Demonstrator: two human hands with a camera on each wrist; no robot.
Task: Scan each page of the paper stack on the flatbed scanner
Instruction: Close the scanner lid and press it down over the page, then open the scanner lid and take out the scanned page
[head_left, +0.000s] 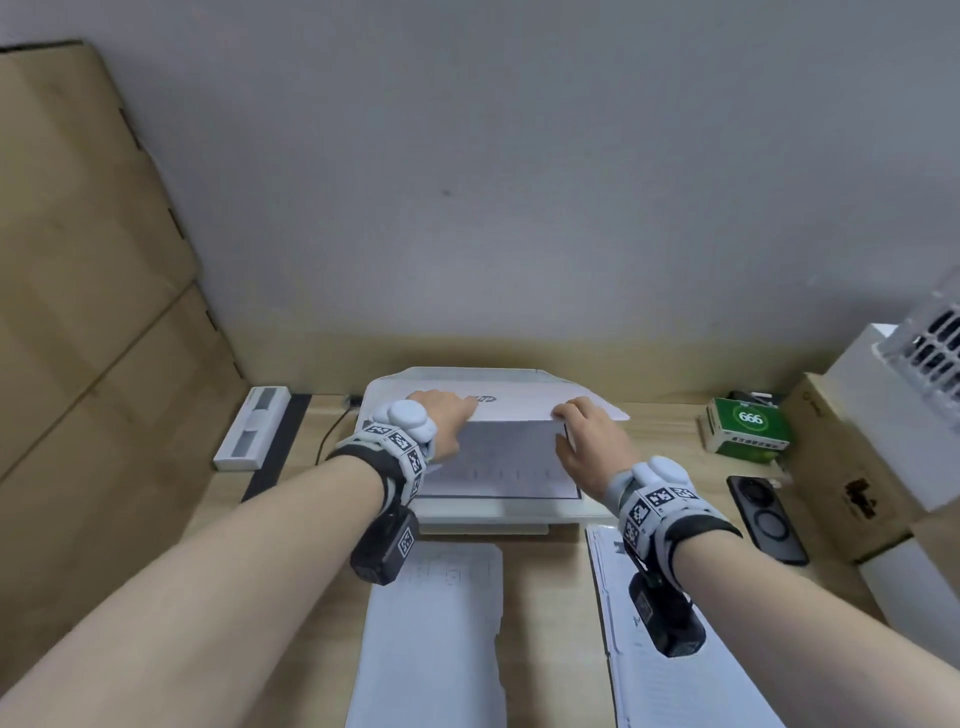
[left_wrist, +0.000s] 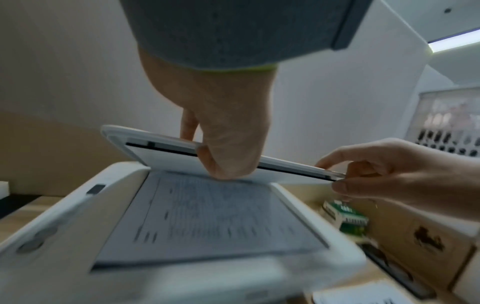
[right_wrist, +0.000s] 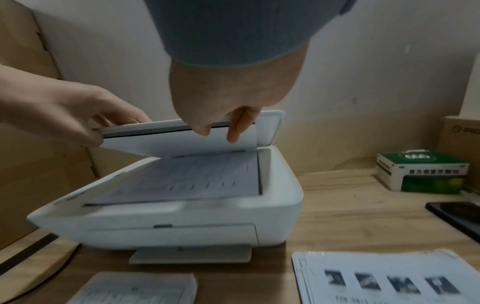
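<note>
A white flatbed scanner (head_left: 498, 514) stands at the middle of the wooden desk. Its lid (head_left: 519, 402) is partly raised, hinged at the back. A printed page (head_left: 504, 462) lies on the glass. My left hand (head_left: 457, 410) grips the lid's front edge at the left, fingers on top and thumb under it (left_wrist: 223, 160). My right hand (head_left: 569, 421) pinches the lid's front right corner (right_wrist: 223, 125). One printed sheet (head_left: 431, 623) lies on the desk in front at the left. A stack of printed pages (head_left: 675, 649) lies at the right (right_wrist: 376, 279).
A green box (head_left: 748, 431), a black phone (head_left: 769, 519) and cardboard boxes (head_left: 852, 467) crowd the desk's right side, with a white vented appliance (head_left: 930, 364) above them. A white device (head_left: 252, 428) and cardboard panels (head_left: 78, 260) stand at the left. The wall is close behind the scanner.
</note>
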